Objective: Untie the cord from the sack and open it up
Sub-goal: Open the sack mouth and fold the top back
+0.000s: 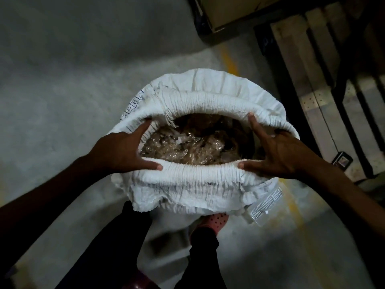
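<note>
A white woven sack (208,184) stands on the floor in front of me, its mouth wide and its top rolled down into a thick rim. Inside lies crumpled clear plastic over brownish contents (187,144). My left hand (123,149) grips the rim's left side, with the forefinger along the far edge and the thumb on the near edge. My right hand (277,151) holds the right side of the rim the same way. Frayed threads (169,122) hang from the far left of the rim. No cord is visible.
A wooden pallet (316,80) lies to the right, and a cardboard box (225,11) sits at the top. Yellow floor lines (231,63) run beside the sack. My legs and pink perforated shoes (214,222) are just below the sack on grey concrete.
</note>
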Demonstrator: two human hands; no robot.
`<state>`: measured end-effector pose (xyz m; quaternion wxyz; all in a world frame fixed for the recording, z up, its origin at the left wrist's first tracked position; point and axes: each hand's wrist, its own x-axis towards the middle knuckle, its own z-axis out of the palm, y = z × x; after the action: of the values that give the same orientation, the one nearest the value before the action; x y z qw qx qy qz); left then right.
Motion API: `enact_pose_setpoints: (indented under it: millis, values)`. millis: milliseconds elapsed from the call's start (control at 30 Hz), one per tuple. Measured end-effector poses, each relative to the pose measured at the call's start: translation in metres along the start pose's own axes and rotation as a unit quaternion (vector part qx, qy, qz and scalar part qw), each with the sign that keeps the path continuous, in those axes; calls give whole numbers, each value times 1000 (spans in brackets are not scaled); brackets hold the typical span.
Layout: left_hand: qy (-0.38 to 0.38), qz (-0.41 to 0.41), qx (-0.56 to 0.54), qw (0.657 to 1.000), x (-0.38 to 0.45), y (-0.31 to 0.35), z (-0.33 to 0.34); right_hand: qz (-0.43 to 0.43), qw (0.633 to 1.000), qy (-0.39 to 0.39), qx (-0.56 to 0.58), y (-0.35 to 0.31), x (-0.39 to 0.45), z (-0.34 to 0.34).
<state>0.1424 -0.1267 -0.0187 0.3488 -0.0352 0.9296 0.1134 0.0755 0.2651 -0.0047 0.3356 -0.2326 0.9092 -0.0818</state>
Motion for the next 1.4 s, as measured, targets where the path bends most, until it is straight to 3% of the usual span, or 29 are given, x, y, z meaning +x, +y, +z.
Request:
enact_pose_setpoints:
  millis: [167,233,333,467,633,833,1100,1267,1400]
  values:
    - [76,105,47,990,41,14,2,24,997,73,2,-3,9,3]
    - [29,153,11,988,58,25,2,17,996,83,-22,-4,12,9]
    - [-88,199,-145,965,71,41,-5,17,998,56,-25,-6,11,15]
    - [-57,238,-116,963,78,39,-8,-3,999,13,-33,-18,1,10]
    - [19,182,-16,983,74,31,-39,-48,993,-62,-88,-27,-5,4]
    - [83,144,22,986,70,19,-61,-115,972,-165,-119,-26,-5,-4]
    - [62,162,50,984,67,5,-59,-122,963,-200,-131,-31,-4,-13]
    - [53,192,68,978,61,9,-58,-125,975,-156,-102,-28,3,-16]
    - [39,195,50,979,55,14,-63,-84,994,-29,-62,-26,19,-15]
